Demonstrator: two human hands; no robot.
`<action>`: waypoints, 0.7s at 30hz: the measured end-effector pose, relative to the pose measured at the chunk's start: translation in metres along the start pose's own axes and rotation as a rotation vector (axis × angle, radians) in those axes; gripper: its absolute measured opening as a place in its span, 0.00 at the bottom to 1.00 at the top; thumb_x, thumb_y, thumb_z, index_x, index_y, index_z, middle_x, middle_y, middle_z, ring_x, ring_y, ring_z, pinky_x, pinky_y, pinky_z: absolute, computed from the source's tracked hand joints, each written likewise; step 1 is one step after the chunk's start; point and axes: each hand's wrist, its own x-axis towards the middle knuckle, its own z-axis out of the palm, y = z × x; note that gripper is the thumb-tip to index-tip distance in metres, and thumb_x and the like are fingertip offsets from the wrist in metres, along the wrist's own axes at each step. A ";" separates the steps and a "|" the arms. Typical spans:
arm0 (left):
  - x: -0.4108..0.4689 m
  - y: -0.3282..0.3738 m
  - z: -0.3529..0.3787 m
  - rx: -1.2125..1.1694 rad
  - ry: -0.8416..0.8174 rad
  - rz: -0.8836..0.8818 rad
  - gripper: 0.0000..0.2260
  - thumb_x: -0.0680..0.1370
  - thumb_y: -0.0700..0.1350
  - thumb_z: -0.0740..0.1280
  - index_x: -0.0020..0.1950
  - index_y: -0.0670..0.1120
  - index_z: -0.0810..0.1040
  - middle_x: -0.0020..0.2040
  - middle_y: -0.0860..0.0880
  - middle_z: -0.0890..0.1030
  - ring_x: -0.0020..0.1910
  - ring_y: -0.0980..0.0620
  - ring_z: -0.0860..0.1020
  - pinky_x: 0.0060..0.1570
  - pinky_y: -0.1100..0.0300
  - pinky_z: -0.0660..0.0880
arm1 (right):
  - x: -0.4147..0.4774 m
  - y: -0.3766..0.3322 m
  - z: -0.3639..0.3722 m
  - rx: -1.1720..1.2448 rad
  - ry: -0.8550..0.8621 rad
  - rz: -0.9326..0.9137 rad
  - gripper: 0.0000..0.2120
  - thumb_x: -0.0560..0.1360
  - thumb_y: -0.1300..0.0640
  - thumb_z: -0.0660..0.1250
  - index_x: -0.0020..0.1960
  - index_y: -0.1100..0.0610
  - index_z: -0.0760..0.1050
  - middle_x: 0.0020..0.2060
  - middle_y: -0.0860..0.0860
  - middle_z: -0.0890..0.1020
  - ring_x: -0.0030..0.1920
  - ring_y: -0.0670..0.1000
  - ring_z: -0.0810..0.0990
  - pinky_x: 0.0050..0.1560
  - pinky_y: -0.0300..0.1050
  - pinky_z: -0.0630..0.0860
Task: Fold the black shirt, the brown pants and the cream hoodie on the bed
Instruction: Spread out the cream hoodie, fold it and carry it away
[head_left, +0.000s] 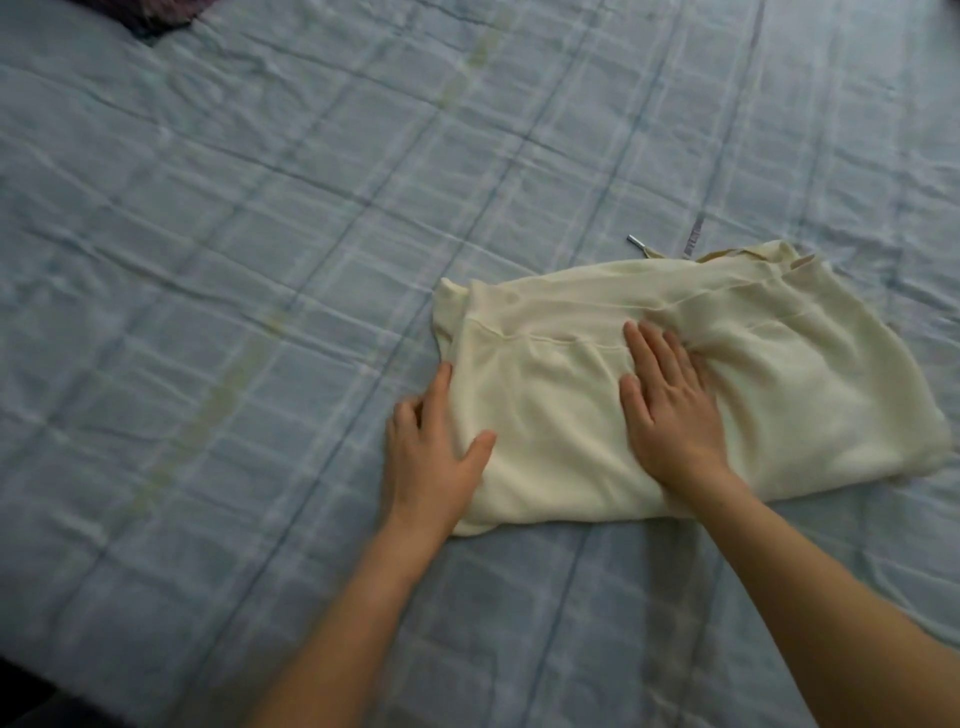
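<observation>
Cream hoodie (545, 405), one only, lay folded at centre right of the frame on the bed (208, 260), which was covered by a blue checked sheet. Two bare hands were on it. The right hand (670, 410) pressed flat on top, fingers straight. The left hand (436, 447) rested at its left edge with the thumb on the cloth, grasping nothing. One metal cord tip (635, 240) poked out above the hoodie. One dark purple cloth (140, 13) sat at upper left.

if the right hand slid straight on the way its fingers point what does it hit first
The right hand lies flat on the cream hoodie, so it meets more hoodie first: the raised fold just past its fingertips. Then likely bed sheet.
</observation>
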 end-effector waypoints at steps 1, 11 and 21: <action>0.000 -0.002 0.001 -0.059 -0.016 -0.009 0.39 0.72 0.52 0.73 0.78 0.52 0.58 0.68 0.41 0.70 0.64 0.41 0.70 0.60 0.56 0.64 | 0.000 0.000 0.000 -0.001 0.003 0.000 0.29 0.80 0.45 0.46 0.80 0.48 0.54 0.79 0.49 0.59 0.79 0.51 0.54 0.77 0.53 0.52; 0.002 0.010 -0.011 -0.602 -0.152 0.088 0.34 0.72 0.46 0.74 0.69 0.69 0.62 0.68 0.67 0.69 0.66 0.64 0.71 0.62 0.70 0.67 | 0.000 -0.002 -0.003 0.013 -0.009 0.011 0.29 0.80 0.47 0.48 0.80 0.50 0.54 0.78 0.50 0.59 0.79 0.52 0.54 0.78 0.54 0.51; 0.019 0.006 -0.076 -0.713 -0.283 0.015 0.28 0.69 0.34 0.75 0.66 0.51 0.77 0.64 0.51 0.78 0.62 0.62 0.76 0.64 0.68 0.70 | -0.017 -0.042 -0.009 0.033 -0.057 0.071 0.25 0.84 0.55 0.52 0.80 0.54 0.52 0.79 0.50 0.56 0.79 0.52 0.53 0.78 0.51 0.49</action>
